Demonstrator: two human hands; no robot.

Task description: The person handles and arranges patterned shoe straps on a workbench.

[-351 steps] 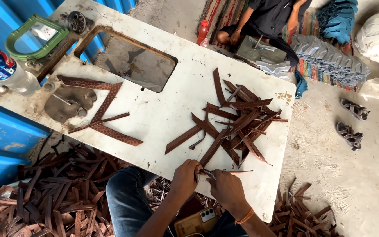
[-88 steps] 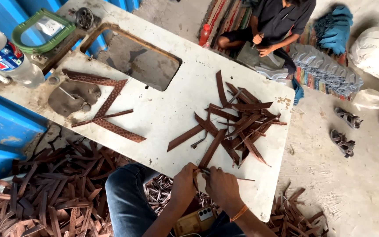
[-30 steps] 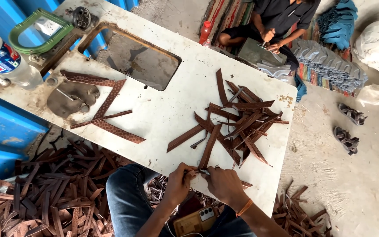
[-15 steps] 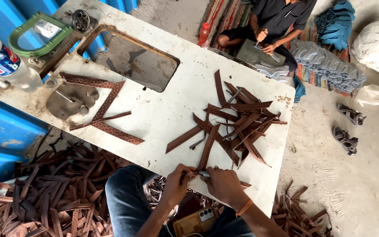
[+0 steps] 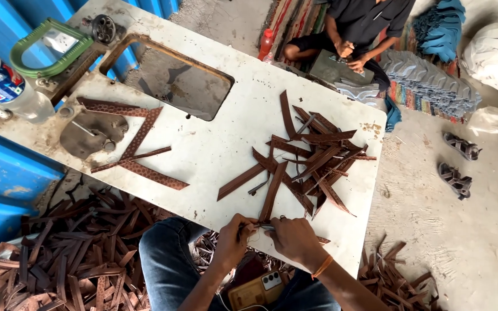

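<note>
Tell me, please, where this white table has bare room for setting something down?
The white table is bare between the patterned strips and the strip pile, and along the far edge beyond the rectangular cutout. The pile's side is crowded, as is the near edge around both hands.

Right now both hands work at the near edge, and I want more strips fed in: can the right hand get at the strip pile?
Probably yes. The right hand sits at the table's near edge, and the strip pile lies just beyond it on the open top, with nothing standing between them.
</note>
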